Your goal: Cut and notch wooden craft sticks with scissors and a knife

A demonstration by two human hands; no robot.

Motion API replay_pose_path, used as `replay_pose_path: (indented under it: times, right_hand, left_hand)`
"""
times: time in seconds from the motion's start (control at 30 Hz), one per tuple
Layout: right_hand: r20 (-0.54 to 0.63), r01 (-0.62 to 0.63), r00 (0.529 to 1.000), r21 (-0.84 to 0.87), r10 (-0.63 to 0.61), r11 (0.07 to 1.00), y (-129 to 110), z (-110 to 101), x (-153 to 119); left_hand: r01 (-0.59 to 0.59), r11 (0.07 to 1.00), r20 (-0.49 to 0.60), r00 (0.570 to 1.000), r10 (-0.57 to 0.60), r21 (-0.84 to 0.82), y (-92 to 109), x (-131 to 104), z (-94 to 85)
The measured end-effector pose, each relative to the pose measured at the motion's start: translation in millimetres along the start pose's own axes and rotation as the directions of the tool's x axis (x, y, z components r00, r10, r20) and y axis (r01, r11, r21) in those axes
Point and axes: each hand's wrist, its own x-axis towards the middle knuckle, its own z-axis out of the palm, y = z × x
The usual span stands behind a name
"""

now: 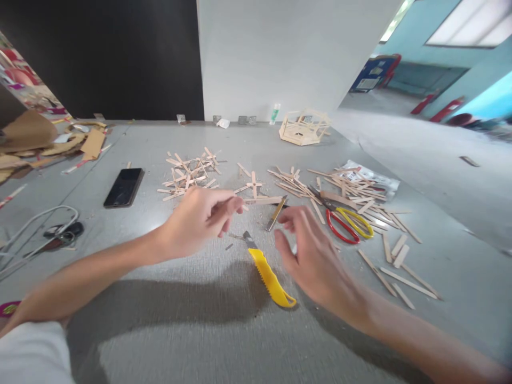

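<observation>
Flanking one yellow knife [269, 276], two hands [194, 221] [316, 256]

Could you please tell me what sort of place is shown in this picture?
Probably a workshop or craft room: piles of wooden sticks lie on the grey table, with a yellow cutter and scissors among reach of the hands, and a small stick frame stands at the back.

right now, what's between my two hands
In the head view, the tip of the yellow cutter, a slim yellow tool and a wooden stick show between the left hand and right hand.
</observation>
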Motion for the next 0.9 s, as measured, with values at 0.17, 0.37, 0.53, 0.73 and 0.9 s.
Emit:
replay_pose_path:
  times: [0.17, 0.37, 0.53, 0.73, 0.9]
  right_hand:
    - [0.453, -0.086, 0.889, 0.031, 0.063, 0.996, 2.3, 18.8, -22.4]
    - [0.493, -0.014, 0.867, -0.119, 0.071, 0.993, 18.2, 21.8, -24.8]
    - [0.482, -0.051, 0.852, -0.316, 0.207, 0.947, 61.3, 6.9, -9.3]
    - [0.306, -0.406, 0.737, -0.512, 0.602, 0.757, 125.0, -26.8, 18.8]
    - [0.217, -0.515, 0.657, -0.570, 0.722, 0.640, 156.7, -38.2, 15.9]
  left_hand:
    - [0.203, 0.934, 0.089, 0.979, -0.185, -0.294, 7.8, 2.0, -11.0]
    - [0.242, 0.917, 0.147, 0.968, -0.205, -0.318, 10.4, -1.0, -8.9]
    - [0.340, 0.907, 0.247, 0.928, -0.280, -0.248, 11.0, 3.6, -16.5]
    - [0.369, 0.893, 0.281, 0.913, -0.296, -0.258, 10.4, 4.8, -19.1]
    - [0.371, 0.882, 0.291, 0.912, -0.289, -0.289, 11.9, 1.9, -20.0]
